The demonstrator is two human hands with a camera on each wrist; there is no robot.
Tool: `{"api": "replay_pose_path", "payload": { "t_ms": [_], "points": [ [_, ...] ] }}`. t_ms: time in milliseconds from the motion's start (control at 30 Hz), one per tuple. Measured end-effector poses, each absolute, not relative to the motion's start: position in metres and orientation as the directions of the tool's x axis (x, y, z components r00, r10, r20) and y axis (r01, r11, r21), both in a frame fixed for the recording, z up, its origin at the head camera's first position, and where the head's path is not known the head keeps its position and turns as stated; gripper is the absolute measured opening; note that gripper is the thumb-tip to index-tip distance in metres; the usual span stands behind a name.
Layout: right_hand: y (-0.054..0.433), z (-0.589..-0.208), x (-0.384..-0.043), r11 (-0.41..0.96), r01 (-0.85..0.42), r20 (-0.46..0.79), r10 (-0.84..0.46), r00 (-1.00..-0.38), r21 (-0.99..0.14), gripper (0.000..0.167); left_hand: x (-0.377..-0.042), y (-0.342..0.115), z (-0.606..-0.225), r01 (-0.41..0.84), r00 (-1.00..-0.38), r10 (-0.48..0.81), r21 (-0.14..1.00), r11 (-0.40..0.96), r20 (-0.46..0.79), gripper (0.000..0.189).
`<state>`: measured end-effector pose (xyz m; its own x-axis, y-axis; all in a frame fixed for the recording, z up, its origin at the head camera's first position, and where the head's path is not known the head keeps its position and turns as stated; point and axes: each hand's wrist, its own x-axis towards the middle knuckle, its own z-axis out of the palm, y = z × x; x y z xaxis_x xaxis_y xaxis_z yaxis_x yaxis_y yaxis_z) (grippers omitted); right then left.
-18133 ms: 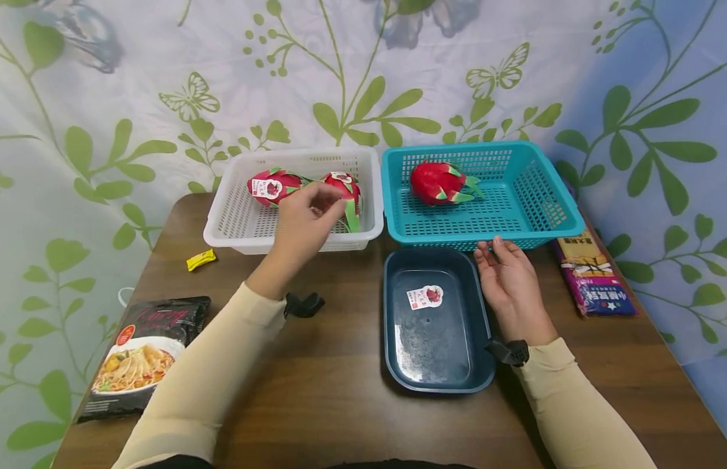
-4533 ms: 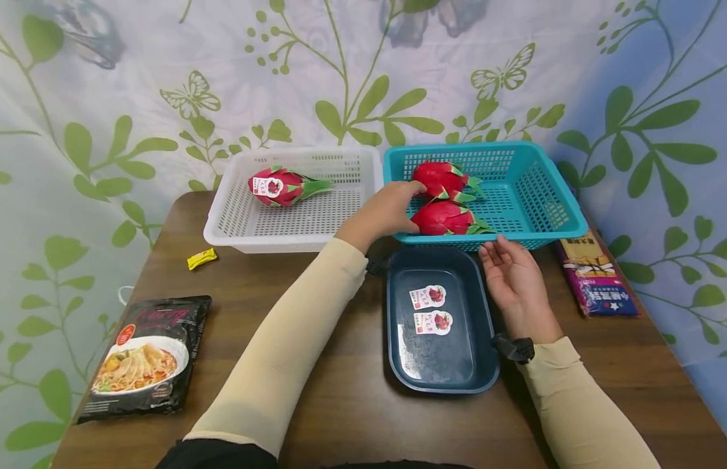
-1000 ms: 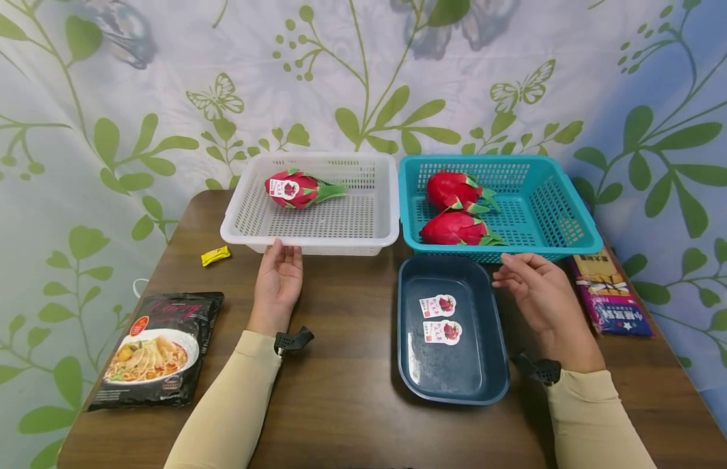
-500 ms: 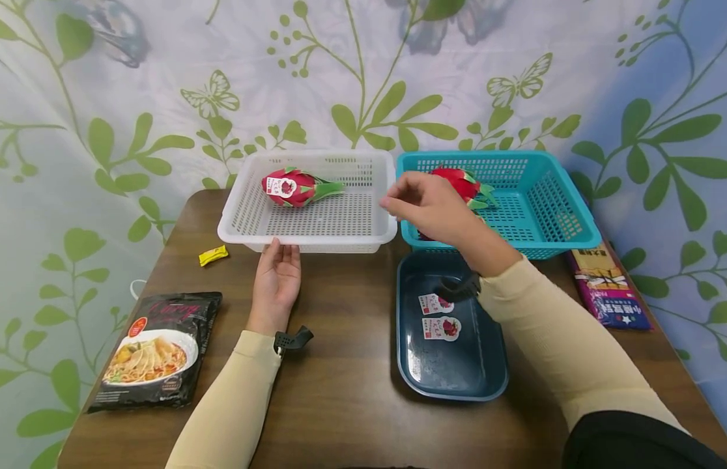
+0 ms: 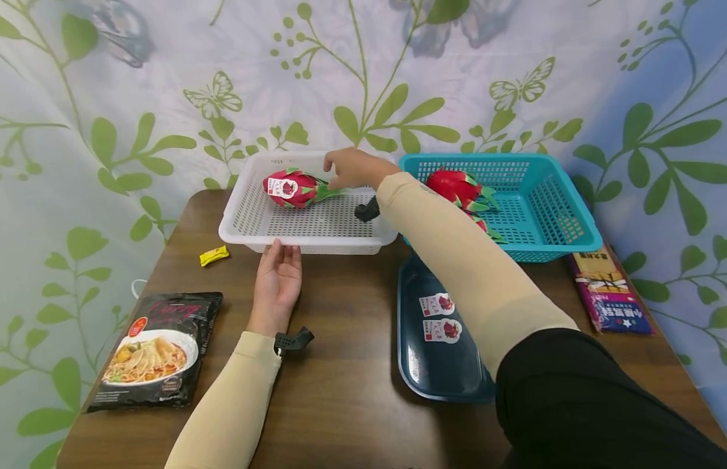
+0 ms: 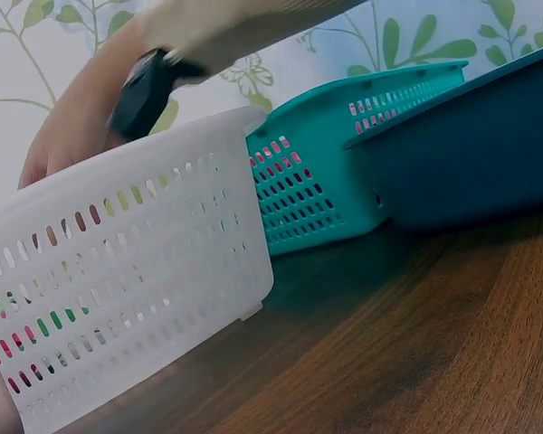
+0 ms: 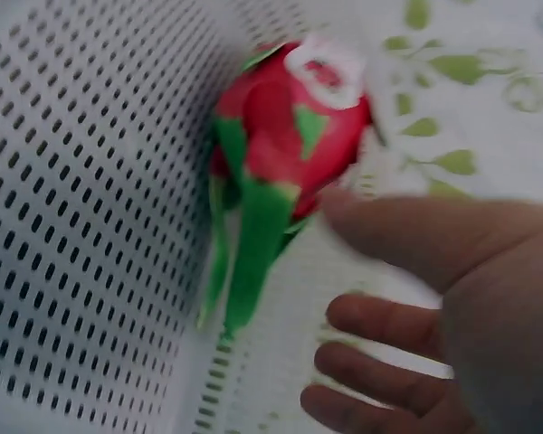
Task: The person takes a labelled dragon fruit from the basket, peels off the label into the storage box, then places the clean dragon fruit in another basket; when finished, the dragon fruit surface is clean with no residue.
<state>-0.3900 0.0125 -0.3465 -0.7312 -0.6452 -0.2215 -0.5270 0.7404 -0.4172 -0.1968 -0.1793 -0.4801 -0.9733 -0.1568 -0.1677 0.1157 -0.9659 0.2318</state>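
Note:
A red dragon fruit (image 5: 296, 189) with a white label (image 5: 283, 188) and green leaf tips lies in the white basket (image 5: 328, 225). My right hand (image 5: 357, 168) reaches over that basket, just right of the fruit's leafy end. In the right wrist view its thumb (image 7: 407, 231) and fingers are spread close to the fruit and hold nothing. Palm up, my left hand (image 5: 275, 286) rests its fingertips against the basket's front rim. Two dragon fruits, one (image 5: 454, 187) behind the other, lie in the teal basket (image 5: 551, 202), partly hidden by my right arm.
Below the teal basket stands a dark blue tray (image 5: 419, 374) with two labels (image 5: 442, 330) stuck inside. On the left are a black noodle packet (image 5: 158, 352) and a small yellow wrapper (image 5: 213, 255). A purple packet (image 5: 612, 293) lies at right.
Over the longer span, one dragon fruit went from the white basket to the teal one, and a second label appeared in the tray. Just now my right hand moved left over the white basket.

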Motion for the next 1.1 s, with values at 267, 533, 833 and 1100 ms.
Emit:
{"api": "replay_pose_path", "payload": {
  "t_ms": [267, 533, 833, 1100],
  "points": [
    [-0.018, -0.389, -0.412, 0.771, -0.508, -0.276, -0.621, -0.734, -0.383, 0.081, -0.196, -0.176, -0.483, 0.108, -0.971, -0.153, 0.231, -0.967, -0.184, 0.021],
    [-0.033, -0.421, -0.412, 0.827, -0.511, -0.240, -0.559, -0.794, -0.235, 0.069, -0.196, -0.175, -0.481, 0.108, -0.972, -0.152, 0.233, -0.967, -0.182, 0.017],
    [-0.044, -0.429, -0.416, 0.826, -0.547, -0.168, -0.563, -0.809, -0.134, 0.054, -0.198, -0.178, -0.477, 0.108, -0.971, -0.161, 0.278, -0.955, -0.178, 0.033],
    [-0.043, -0.425, -0.415, 0.796, -0.568, -0.131, -0.599, -0.790, -0.211, 0.037, -0.197, -0.182, -0.478, 0.120, -0.965, -0.175, 0.265, -0.957, -0.194, 0.019]
  ]
}}
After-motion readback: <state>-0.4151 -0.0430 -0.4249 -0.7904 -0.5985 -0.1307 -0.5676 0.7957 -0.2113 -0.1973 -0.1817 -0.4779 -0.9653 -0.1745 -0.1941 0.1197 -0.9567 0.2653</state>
